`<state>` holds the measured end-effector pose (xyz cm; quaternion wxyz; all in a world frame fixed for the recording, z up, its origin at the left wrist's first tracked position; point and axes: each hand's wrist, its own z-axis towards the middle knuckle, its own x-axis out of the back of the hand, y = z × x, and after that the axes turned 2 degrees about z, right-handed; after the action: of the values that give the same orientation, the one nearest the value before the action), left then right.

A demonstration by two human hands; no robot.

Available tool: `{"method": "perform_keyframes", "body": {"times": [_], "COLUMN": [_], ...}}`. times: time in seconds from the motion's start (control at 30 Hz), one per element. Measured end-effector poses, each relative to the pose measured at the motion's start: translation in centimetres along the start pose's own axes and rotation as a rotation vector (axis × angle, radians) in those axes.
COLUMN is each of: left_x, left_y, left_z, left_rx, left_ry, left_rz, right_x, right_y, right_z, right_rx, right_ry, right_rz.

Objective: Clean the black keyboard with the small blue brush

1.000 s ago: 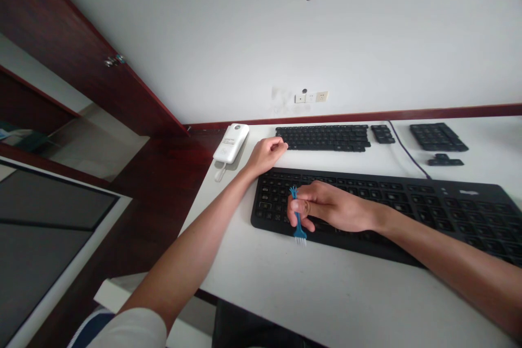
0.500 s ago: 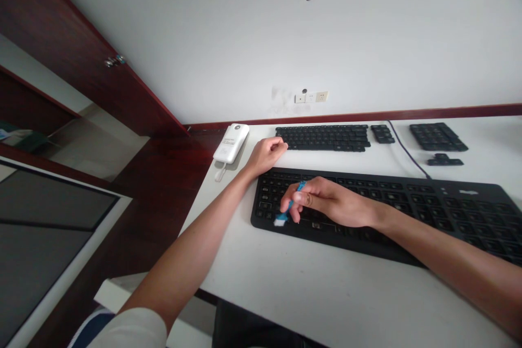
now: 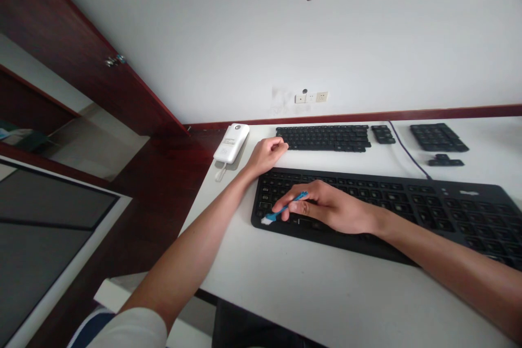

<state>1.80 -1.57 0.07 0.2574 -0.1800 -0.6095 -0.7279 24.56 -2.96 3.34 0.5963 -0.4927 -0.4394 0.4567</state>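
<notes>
A small blue brush [image 3: 285,209] with white bristles is pinched between the thumb and fingers of my right hand [image 3: 320,205]. Its bristle end is at the lower left corner of a black keyboard [image 3: 346,247], whose keycaps are off, leaving bare key sockets. Part of this keyboard is hidden beneath my right hand and forearm. My left hand [image 3: 267,153] rests with curled fingers at the keyboard's upper left corner, and I see nothing in it. Just beyond it, the removed keycaps [image 3: 324,138] lie grouped in rows.
A white handheld device [image 3: 231,144] with a strap lies at the table's left. Further keycap groups [image 3: 438,137] are at the back right, with a smaller cluster [image 3: 445,161] below. A cable [image 3: 408,152] runs from the keyboard toward the wall. A dark red door [image 3: 93,49] stands at left.
The brush in my right hand has moved left toward the keyboard's lower left corner and now lies at a flatter slant. My left hand has stayed in place.
</notes>
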Motion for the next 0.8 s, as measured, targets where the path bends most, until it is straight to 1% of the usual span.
{"method": "perform_keyframes", "body": {"times": [0.1, 0.17, 0.23, 0.3, 0.43, 0.53, 0.63, 0.7, 0.8], "left_x": [0.0, 0.0, 0.0, 0.0, -0.1, -0.1, -0.1, -0.1, 0.0], "left_y": [-0.1, -0.1, -0.2, -0.2, -0.2, -0.1, 0.2, 0.3, 0.4], "left_z": [0.1, 0.1, 0.1, 0.1, 0.1, 0.0, 0.0, -0.1, -0.1], "left_rx": [0.000, 0.004, 0.010, 0.016, 0.012, 0.013, 0.015, 0.020, 0.025], "left_ry": [0.002, 0.004, 0.005, 0.004, 0.003, 0.009, 0.020, 0.023, 0.024], "left_rz": [-0.007, -0.001, 0.003, 0.001, -0.002, -0.010, -0.004, 0.012, 0.031], "right_x": [-0.7, -0.9, -0.8, -0.6, -0.7, -1.2, -2.2, -2.7, -3.2], "right_y": [0.0, 0.0, 0.0, 0.0, 0.1, 0.1, 0.0, -0.1, -0.3], "right_z": [0.0, 0.0, 0.0, 0.0, 0.1, 0.3, 0.6, 0.8, 1.0], "right_rx": [0.021, 0.018, -0.006, -0.015, 0.040, 0.079, 0.149, 0.178, 0.148], "right_ry": [0.029, 0.007, -0.037, -0.052, 0.006, 0.067, 0.128, 0.108, 0.021], "right_rz": [-0.120, -0.196, -0.220, -0.183, -0.128, -0.192, -0.304, -0.372, -0.396]}}
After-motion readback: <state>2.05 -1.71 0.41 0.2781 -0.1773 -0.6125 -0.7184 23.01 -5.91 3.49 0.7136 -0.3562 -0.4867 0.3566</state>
